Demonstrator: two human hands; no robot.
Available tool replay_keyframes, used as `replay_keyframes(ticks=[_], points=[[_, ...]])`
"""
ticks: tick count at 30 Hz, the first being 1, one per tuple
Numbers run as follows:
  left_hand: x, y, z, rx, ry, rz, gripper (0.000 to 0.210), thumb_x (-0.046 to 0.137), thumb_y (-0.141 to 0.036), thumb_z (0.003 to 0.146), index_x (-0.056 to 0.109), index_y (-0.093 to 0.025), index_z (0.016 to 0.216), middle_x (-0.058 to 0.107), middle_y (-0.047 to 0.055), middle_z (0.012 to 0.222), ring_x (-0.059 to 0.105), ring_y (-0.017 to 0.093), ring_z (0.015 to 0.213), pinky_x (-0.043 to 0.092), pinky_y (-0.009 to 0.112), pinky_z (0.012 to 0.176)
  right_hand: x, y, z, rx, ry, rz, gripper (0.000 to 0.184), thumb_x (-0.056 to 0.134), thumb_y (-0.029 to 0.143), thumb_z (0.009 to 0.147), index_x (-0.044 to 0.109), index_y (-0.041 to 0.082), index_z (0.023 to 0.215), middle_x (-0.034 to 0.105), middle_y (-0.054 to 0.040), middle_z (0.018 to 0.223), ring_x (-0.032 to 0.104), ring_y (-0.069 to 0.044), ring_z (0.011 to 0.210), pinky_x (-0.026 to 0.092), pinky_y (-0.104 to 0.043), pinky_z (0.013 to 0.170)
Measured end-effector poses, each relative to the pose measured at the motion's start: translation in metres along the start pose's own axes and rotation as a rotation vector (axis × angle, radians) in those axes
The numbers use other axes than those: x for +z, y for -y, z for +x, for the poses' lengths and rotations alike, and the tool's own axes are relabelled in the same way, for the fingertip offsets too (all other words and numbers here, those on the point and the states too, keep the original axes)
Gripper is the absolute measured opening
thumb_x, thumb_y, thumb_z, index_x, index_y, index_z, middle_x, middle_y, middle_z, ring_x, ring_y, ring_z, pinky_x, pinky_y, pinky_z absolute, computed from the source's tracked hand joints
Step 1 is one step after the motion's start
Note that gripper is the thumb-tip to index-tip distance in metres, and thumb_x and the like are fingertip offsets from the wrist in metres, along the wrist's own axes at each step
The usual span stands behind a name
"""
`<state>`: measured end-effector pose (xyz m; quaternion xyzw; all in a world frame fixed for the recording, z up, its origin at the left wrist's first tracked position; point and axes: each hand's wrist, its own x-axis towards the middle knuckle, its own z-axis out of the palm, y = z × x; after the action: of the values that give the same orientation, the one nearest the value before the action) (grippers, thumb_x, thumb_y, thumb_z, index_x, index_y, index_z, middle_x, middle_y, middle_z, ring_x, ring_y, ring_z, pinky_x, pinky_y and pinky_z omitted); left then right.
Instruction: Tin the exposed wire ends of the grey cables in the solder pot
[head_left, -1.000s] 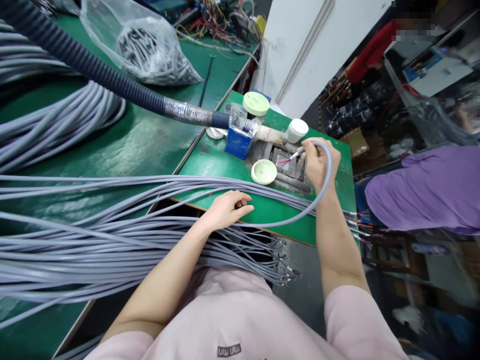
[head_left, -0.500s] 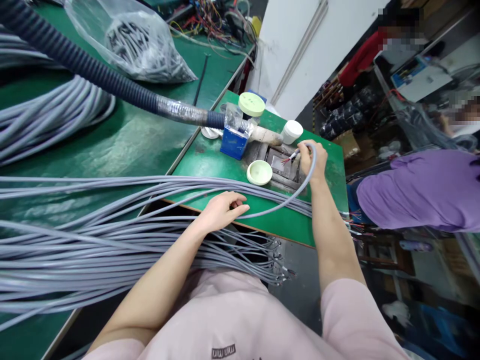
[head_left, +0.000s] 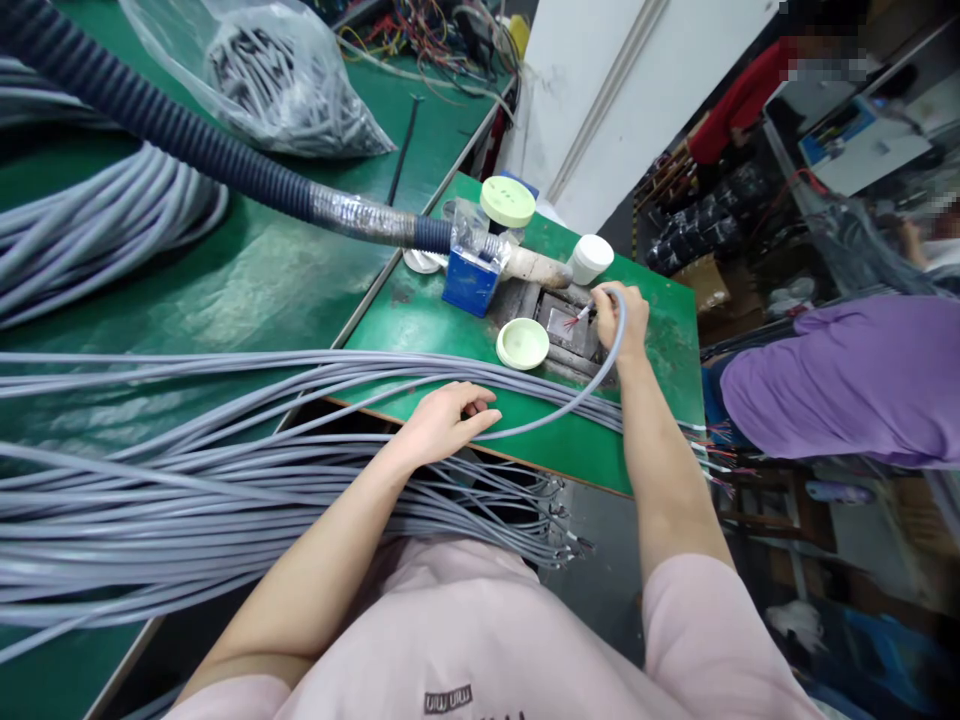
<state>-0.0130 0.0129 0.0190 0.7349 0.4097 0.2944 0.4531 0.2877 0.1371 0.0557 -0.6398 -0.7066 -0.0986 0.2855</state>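
Observation:
My right hand (head_left: pixel 624 318) is closed around a grey cable (head_left: pixel 609 365) near its stripped end. The thin reddish wires (head_left: pixel 572 321) at that end point down at the silvery surface of a square metal pot (head_left: pixel 561 338), which looks like a solder pot. Whether the tips touch the surface I cannot tell. The held cable bends in a loop and runs back toward my left hand (head_left: pixel 448 420). That hand rests palm down over the grey cables (head_left: pixel 375 365), thumb apart from loosely curved fingers. Beside the pot sits an open pale-green round container (head_left: pixel 523 344).
A ribbed black hose (head_left: pixel 247 170) ends in a nozzle above the pot, beside a blue box (head_left: pixel 471 282). Behind stand a white jar (head_left: pixel 591 258) and a green-lidded tub (head_left: pixel 508 200). A bag of cable pieces (head_left: pixel 292 90) lies far left. A person in purple (head_left: pixel 840 380) is at right.
The view has shifted slightly, so the pot and containers appear a little further right. My right hand has moved slightly left relative to the pot, still holding the cable. My left hand stays put.

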Motion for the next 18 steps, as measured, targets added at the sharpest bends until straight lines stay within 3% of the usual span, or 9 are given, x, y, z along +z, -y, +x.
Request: replay_keyframes(ticks=[5, 10, 14, 18], points=[[0.0, 0.002, 0.0, 0.003, -0.014, -0.004, 0.031, 0.058, -0.039, 0.084, 0.068, -0.014, 0.099, 0.068, 0.006, 0.085, 0.061, 0.018, 0.078, 0.047, 0.03, 0.073, -0.015, 0.01, -0.006, -0.004, -0.038, 0.037, 0.027, 0.046, 0.036, 0.092, 0.066, 0.021, 0.083, 0.069, -0.0043, 0.081, 0.059, -0.021, 0.083, 0.044, -0.035, 0.079], [0.004, 0.003, -0.001, -0.037, -0.061, -0.106, 0.03, 0.062, -0.039, 0.081, 0.07, -0.014, 0.096, 0.07, 0.006, 0.085, 0.061, 0.017, 0.076, 0.046, 0.03, 0.072, -0.069, 0.062, -0.051, -0.091, -0.145, 0.173, 0.024, 0.047, 0.035, 0.095, 0.068, 0.023, 0.096, 0.071, -0.0049, 0.095, 0.061, -0.022, 0.096, 0.046, -0.039, 0.088], [0.017, -0.005, -0.011, -0.114, -0.129, -0.482, 0.03, 0.067, -0.04, 0.078, 0.072, -0.015, 0.092, 0.07, 0.005, 0.079, 0.061, 0.015, 0.072, 0.046, 0.028, 0.07, -0.099, 0.105, -0.109, -0.249, -0.188, 0.342, 0.02, 0.055, 0.029, 0.091, 0.067, 0.027, 0.108, 0.071, -0.0041, 0.104, 0.064, -0.021, 0.094, 0.05, -0.041, 0.085], [0.037, -0.021, -0.028, -0.123, -0.045, -0.914, 0.035, 0.073, -0.043, 0.074, 0.074, -0.017, 0.097, 0.07, 0.003, 0.074, 0.06, 0.012, 0.067, 0.048, 0.026, 0.071, -0.104, 0.128, -0.159, -0.445, -0.121, 0.374, 0.03, 0.059, 0.025, 0.089, 0.062, 0.031, 0.118, 0.072, -0.0031, 0.112, 0.064, -0.021, 0.099, 0.049, -0.044, 0.09]])
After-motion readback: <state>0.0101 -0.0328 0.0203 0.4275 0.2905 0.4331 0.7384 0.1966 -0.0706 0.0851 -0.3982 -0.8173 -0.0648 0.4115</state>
